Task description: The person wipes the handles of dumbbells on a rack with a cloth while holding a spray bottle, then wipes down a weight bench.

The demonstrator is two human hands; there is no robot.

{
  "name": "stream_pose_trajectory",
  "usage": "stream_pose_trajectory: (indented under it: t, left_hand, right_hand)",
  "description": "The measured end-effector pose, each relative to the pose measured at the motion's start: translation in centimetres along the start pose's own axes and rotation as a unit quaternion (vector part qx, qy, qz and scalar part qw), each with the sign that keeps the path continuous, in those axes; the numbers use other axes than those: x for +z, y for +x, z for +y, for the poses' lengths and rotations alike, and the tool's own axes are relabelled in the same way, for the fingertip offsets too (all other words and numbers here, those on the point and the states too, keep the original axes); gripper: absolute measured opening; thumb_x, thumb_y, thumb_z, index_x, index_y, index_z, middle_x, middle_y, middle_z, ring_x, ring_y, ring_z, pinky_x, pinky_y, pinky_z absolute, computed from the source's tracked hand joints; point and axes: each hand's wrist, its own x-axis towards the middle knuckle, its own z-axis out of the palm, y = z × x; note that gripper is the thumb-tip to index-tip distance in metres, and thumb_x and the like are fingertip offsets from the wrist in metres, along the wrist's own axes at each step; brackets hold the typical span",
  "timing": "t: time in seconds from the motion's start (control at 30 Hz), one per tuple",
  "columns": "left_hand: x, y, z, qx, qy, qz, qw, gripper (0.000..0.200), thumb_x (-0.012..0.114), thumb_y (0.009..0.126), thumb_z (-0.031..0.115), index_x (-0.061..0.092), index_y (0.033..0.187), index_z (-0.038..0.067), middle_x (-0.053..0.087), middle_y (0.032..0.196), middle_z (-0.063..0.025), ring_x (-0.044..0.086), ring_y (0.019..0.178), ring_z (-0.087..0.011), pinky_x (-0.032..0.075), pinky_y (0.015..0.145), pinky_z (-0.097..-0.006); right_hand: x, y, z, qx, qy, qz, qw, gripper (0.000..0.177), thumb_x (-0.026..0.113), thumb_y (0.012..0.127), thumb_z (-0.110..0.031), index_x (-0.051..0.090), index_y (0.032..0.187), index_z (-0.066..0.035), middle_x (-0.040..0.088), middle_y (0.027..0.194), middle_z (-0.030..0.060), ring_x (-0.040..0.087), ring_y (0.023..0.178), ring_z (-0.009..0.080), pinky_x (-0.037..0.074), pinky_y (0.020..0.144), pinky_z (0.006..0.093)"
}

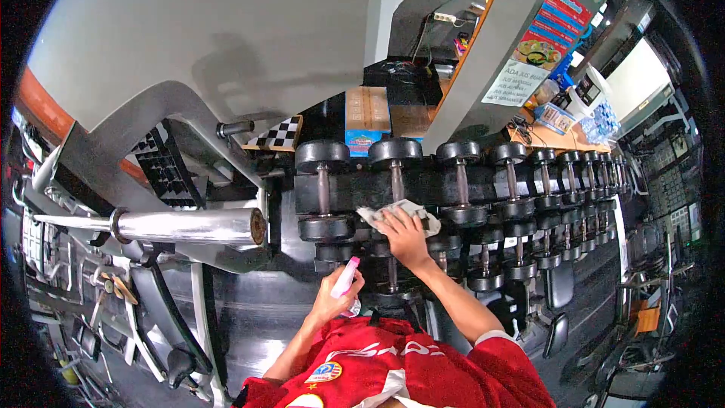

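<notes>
My left hand is wrapped round a spray bottle with a pink and white top, held low in front of my red shirt. Under my right hand is a pale cloth, pressed on the near head of a dumbbell in the upper row, second from the left. That dumbbell's far head and handle show beyond the cloth; its near head is mostly covered. To its left lies another black dumbbell, and a third dumbbell is on the right.
Two rows of dumbbells run along a rack to the right. A shiny metal bar juts out at the left, near a bench. Behind the rack are a cardboard box, a pillar with posters, and a cluttered wooden table.
</notes>
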Motion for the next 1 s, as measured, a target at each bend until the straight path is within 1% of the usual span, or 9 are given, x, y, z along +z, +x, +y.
stream_pose_trajectory:
  t: [0.2, 0.27, 0.33, 0.4, 0.43, 0.47, 0.6, 0.87, 1.0]
  left_hand:
    - [-0.3, -0.8, -0.4, -0.031, -0.014, -0.007, 0.999, 0.016, 0.066, 0.084, 0.014, 0.060, 0.093, 0.003, 0.060, 0.071, -0.0043, 0.058, 0.057, -0.0098, 0.046, 0.052, -0.0260]
    - [-0.3, -0.9, -0.7, -0.020, -0.014, -0.012, 1.000, 0.016, 0.066, 0.084, 0.014, 0.060, 0.093, 0.003, 0.059, 0.070, -0.0042, 0.058, 0.057, -0.0096, 0.046, 0.052, -0.0256]
    - [-0.5, -0.9, -0.9, 0.014, 0.002, -0.015, 1.000, 0.016, 0.066, 0.084, 0.014, 0.059, 0.093, 0.003, 0.059, 0.067, -0.0032, 0.057, 0.055, -0.0089, 0.045, 0.051, -0.0249]
    - [-0.8, -1.3, -0.8, -0.007, -0.008, -0.020, 1.000, 0.015, 0.066, 0.084, 0.014, 0.059, 0.092, 0.003, 0.058, 0.066, -0.0022, 0.056, 0.055, -0.0084, 0.045, 0.050, -0.0246]
    - [-0.9, -1.5, -0.9, 0.000, -0.011, -0.020, 1.000, 0.015, 0.066, 0.084, 0.014, 0.059, 0.092, 0.003, 0.058, 0.065, -0.0020, 0.056, 0.055, -0.0081, 0.045, 0.050, -0.0245]
    - [-1.0, -1.6, -1.0, 0.007, -0.015, -0.019, 1.000, 0.015, 0.066, 0.083, 0.014, 0.059, 0.092, 0.004, 0.058, 0.065, -0.0018, 0.056, 0.055, -0.0078, 0.045, 0.050, -0.0245]
    - [-2.1, -2.4, -0.7, -0.019, -0.010, -0.018, 1.000, 0.014, 0.066, 0.083, 0.014, 0.059, 0.091, 0.004, 0.058, 0.066, -0.0016, 0.057, 0.055, -0.0077, 0.045, 0.050, -0.0243]
    - [-3.1, -2.6, -2.1, -0.033, -0.002, 0.002, 0.999, 0.014, 0.066, 0.084, 0.013, 0.059, 0.091, 0.003, 0.060, 0.067, -0.0026, 0.058, 0.055, -0.0090, 0.046, 0.051, -0.0250]
    - [-3.5, -2.8, -2.0, -0.053, 0.002, -0.006, 0.999, 0.014, 0.066, 0.083, 0.013, 0.059, 0.090, 0.003, 0.060, 0.070, -0.0034, 0.058, 0.056, -0.0091, 0.046, 0.052, -0.0251]
  right_hand:
    - [5.6, 2.0, -3.7, -0.137, -0.162, -0.206, 0.955, 0.032, 0.051, 0.083, -0.018, 0.064, 0.110, -0.008, 0.059, 0.119, 0.0096, 0.045, 0.122, 0.0268, 0.030, 0.104, 0.0464]
    - [11.8, 0.4, -3.8, -0.212, -0.333, -0.366, 0.843, 0.026, 0.051, 0.084, -0.019, 0.070, 0.101, -0.010, 0.066, 0.107, 0.0078, 0.052, 0.116, 0.0263, 0.033, 0.102, 0.0457]
    - [15.2, -0.4, -3.8, -0.112, -0.307, -0.379, 0.866, 0.024, 0.052, 0.085, -0.019, 0.073, 0.096, -0.013, 0.069, 0.097, 0.0047, 0.058, 0.106, 0.0245, 0.038, 0.097, 0.0433]
    - [16.2, -0.8, -3.1, -0.225, -0.352, -0.417, 0.807, 0.024, 0.053, 0.084, -0.019, 0.073, 0.097, -0.012, 0.070, 0.094, 0.0038, 0.062, 0.098, 0.0236, 0.044, 0.090, 0.0403]
    - [8.3, 1.4, -5.1, -0.148, -0.332, -0.364, 0.857, 0.023, 0.052, 0.083, -0.016, 0.073, 0.091, -0.010, 0.068, 0.100, 0.0089, 0.059, 0.104, 0.0243, 0.045, 0.088, 0.0392]
    - [13.2, -0.9, -2.5, -0.097, -0.185, -0.345, 0.915, 0.021, 0.052, 0.082, -0.012, 0.069, 0.092, -0.006, 0.061, 0.112, 0.0141, 0.056, 0.110, 0.0252, 0.046, 0.088, 0.0392]
    - [1.6, -0.1, -0.6, -0.151, -0.056, -0.069, 0.984, 0.023, 0.053, 0.079, -0.018, 0.063, 0.100, -0.016, 0.057, 0.118, 0.0024, 0.051, 0.117, 0.0217, 0.041, 0.097, 0.0390]
    - [2.2, -4.8, 2.3, 0.072, 0.068, 0.090, 0.991, 0.045, 0.057, 0.074, 0.004, 0.058, 0.113, -0.016, 0.054, 0.125, 0.0094, 0.050, 0.117, 0.0298, 0.041, 0.098, 0.0401]
    - [5.8, -5.5, 2.9, 0.326, 0.178, 0.281, 0.885, 0.032, 0.040, 0.094, -0.003, 0.047, 0.124, 0.003, 0.053, 0.122, 0.0190, 0.049, 0.116, 0.0336, 0.037, 0.100, 0.0353]
